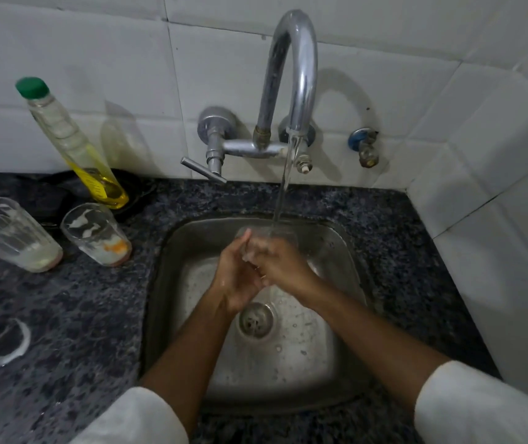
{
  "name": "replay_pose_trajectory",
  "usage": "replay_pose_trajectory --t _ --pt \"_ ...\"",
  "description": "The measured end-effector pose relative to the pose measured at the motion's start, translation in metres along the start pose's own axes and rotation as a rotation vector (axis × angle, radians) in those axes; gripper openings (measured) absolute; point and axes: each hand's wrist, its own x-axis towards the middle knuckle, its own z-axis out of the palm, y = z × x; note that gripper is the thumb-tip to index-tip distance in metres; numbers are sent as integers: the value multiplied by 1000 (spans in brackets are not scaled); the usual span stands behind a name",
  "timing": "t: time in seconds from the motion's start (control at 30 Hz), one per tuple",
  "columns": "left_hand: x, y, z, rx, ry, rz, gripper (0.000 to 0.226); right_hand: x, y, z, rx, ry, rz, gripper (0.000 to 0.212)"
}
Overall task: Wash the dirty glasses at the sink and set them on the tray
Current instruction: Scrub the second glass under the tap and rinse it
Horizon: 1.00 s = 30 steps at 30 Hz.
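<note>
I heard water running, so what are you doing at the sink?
A person is washing a clear glass under the running tap. Both hands are wrapped around it over the steel sink: the left hand from the left, the right hand from the right. Two dirty glasses with milky and orange leftovers wait on the dark counter, beside a green-capped bottle of yellow liquid. No tray is in view.

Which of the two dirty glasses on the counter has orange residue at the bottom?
The dirty glass nearer the sink, standing just in front of the soap bottle. The glass at the left edge shows only whitish residue.
</note>
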Motion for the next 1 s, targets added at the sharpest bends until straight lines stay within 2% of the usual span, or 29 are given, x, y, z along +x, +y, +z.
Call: replay_pose_trajectory --t 0.03,0.07,0.1,0.13,0.17,0.2,0.23,0.3,0.33,0.37,0.4,0.43,0.47,0.5,0.53,0.6,0.63,0.67,0.73,0.77,0.8,0.87,0.9,0.93,1.0 --pt "0 -3 -2 -124 -27 37 43 1 -5 3 188 9 8 29" --pt "0 -1 -1 -183 -41 49 44 3 -1 6 117 -22 -55 34" --pt "1 3 0 -155 -47 50 45 2 1 5 -150 -93 -110 37" --pt "3 7 2 -35 -10 9 46 -1 6 1 -528 -187 -85 33" --pt "4 9 3 123 42 -47 46 -1 14 -3 -718 -199 -2 29" --pt "4 8 4 232 79 -77 46 -1 17 -6 -724 -180 91 27" --pt "3 5 4 267 88 -73 46 -1 17 -5 -517 -133 160 29" --pt "-3 3 2 114 -5 8 50 2 4 -1 387 -49 306 31" --pt "-6 2 1 -26 -70 39 53 2 -2 -1 691 -54 343 35" --pt "-7 3 2 -132 -125 47 56 2 -1 0 721 -77 269 39" --pt "-4 4 4 -172 -115 43 56 0 0 -2 439 -82 120 41" --pt "3 4 5 -165 -52 19 55 0 2 -4 -17 -136 -7 41" --pt "8 6 8 -107 47 -31 54 1 6 -4 -436 -170 -38 39" --pt "11 5 10 -56 118 -96 54 1 6 -6 -688 -188 -36 35" --pt "12 4 9 -23 137 -166 56 2 5 -6 -757 -176 -52 32" --pt "5 3 6 -47 52 -239 61 11 -2 -1 -709 -131 -96 26" --pt "3 0 4 -116 -8 -202 60 19 -6 -3 -617 -116 -38 25" --pt "2 -4 2 -209 -44 -123 56 25 -7 -7 -432 -121 63 25" --pt "1 -12 -2 -314 -26 41 45 36 -6 -18 168 -152 258 19" --pt "1 -14 -2 -321 13 80 42 35 -3 -22 278 -165 258 17" --pt "1 -13 -2 -304 65 66 42 29 -2 -26 138 -187 157 17" --pt "3 -8 -1 -202 190 -68 42 18 9 -24 -511 -306 -115 20" --pt "4 -8 -2 -155 229 -134 43 13 14 -22 -728 -316 -215 24" --pt "4 -8 -4 -115 239 -186 45 12 17 -18 -800 -256 -269 28" --pt "1 -8 -3 -96 161 -166 46 11 19 -7 -571 -27 -307 26"
